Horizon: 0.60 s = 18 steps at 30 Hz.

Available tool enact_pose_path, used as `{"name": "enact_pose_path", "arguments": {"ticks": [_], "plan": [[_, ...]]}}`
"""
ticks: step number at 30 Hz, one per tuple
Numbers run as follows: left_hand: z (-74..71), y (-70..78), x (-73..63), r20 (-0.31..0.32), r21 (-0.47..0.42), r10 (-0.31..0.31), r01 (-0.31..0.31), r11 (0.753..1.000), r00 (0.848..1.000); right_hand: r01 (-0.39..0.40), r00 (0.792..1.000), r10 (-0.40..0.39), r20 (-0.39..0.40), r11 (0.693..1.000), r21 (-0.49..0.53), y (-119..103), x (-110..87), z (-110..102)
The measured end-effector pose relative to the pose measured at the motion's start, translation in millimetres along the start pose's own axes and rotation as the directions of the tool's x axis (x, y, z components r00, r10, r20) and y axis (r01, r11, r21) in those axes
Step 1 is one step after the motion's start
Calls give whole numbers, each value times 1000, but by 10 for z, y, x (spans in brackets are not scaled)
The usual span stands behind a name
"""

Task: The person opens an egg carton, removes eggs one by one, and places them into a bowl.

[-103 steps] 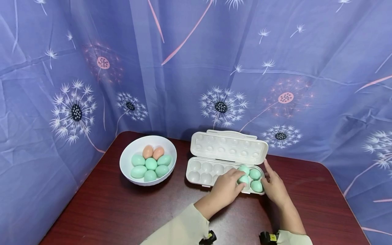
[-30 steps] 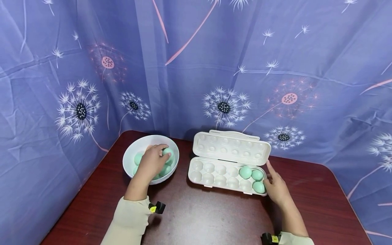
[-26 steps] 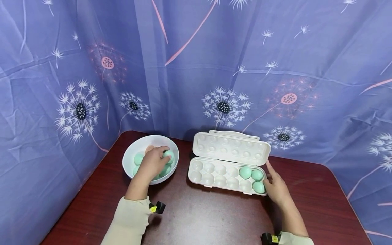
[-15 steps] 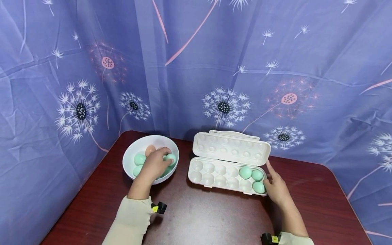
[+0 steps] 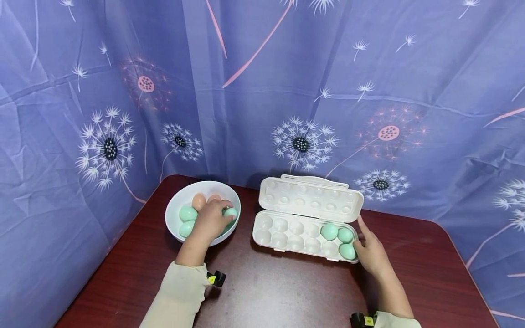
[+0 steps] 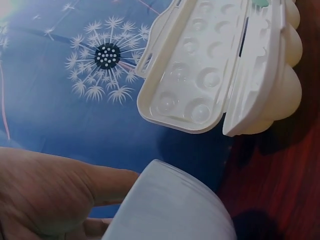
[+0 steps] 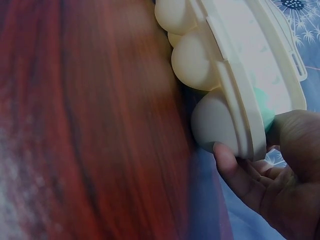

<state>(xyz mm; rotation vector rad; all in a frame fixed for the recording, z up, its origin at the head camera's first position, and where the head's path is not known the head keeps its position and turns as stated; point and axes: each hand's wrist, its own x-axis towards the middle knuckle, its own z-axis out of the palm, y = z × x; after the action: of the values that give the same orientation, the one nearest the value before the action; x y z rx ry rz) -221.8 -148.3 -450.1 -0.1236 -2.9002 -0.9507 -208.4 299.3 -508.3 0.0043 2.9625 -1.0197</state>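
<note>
My left hand (image 5: 208,223) reaches into a white bowl (image 5: 174,207) and its fingers hold a mint-green egg (image 5: 230,212) near the right inner wall. Beside it in the bowl show two brown eggs (image 5: 199,201) and two green eggs (image 5: 188,213); the hand hides the rest. In the left wrist view the bowl's outer wall (image 6: 175,210) hides the fingertips. My right hand (image 7: 295,175) grips the right end of a cream egg carton (image 7: 252,117), the thumb at its rim and a finger against a cup underneath. Three green eggs (image 5: 329,231) sit at the carton's right end.
The carton's lid (image 5: 305,200) stands open, leaning back toward a blue dandelion-print curtain (image 5: 246,132). The carton's left cups are bare. Both containers stand toward the back of a dark red wooden table (image 5: 262,291).
My left hand has gone from the carton's right part over to the bowl, then lower in it with an egg. The carton shows three eggs, formerly four. My right hand stays put.
</note>
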Motion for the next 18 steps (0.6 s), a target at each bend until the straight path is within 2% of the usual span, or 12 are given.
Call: {"name": "enact_pose_path", "arguments": {"ticks": [6,13,18], "plan": [[38,-32,19,-10,54,33,-33,998,999,5,1000,-5,-6,1000,1,6,0,4],[68,-67,34,-23,60,15,-14,998,1000,15,1000,-15,-10,1000,4,14,10,2],[88,-76,35,-30,85,24,-21,996,999,16,1000,-16,-13,1000,0,10,11,7]]}}
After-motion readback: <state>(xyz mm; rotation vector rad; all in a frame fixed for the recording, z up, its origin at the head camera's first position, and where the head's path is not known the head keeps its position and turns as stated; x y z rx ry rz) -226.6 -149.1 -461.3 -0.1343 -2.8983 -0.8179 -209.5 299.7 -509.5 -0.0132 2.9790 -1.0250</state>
